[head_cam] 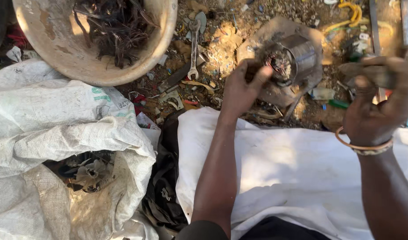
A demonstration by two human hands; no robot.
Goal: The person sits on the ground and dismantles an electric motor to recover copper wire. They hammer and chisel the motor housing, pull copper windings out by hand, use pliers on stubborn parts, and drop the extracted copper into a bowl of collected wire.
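Your left hand (240, 91) is in the upper middle of the frame, with the fingers closed around the near end of a metal cylinder (289, 60) that has dark, tangled wire inside its open face. The cylinder lies on a flat stone (275, 31) on the littered ground, right of centre at the top. Your right hand (376, 104) is at the right edge, closed in a grip on a dark, blurred tool (368, 71); what kind of tool it is I cannot tell. On this wrist you wear a thin copper-coloured bangle (362, 144). A white cloth (293, 173) covers the lower middle, under both forearms. In the upper left stands a round basin (57, 53) holding dark wire scraps. A white woven sack (57, 129) fills the left side. A spanner (194, 49) lies on the ground between the basin and the cylinder.
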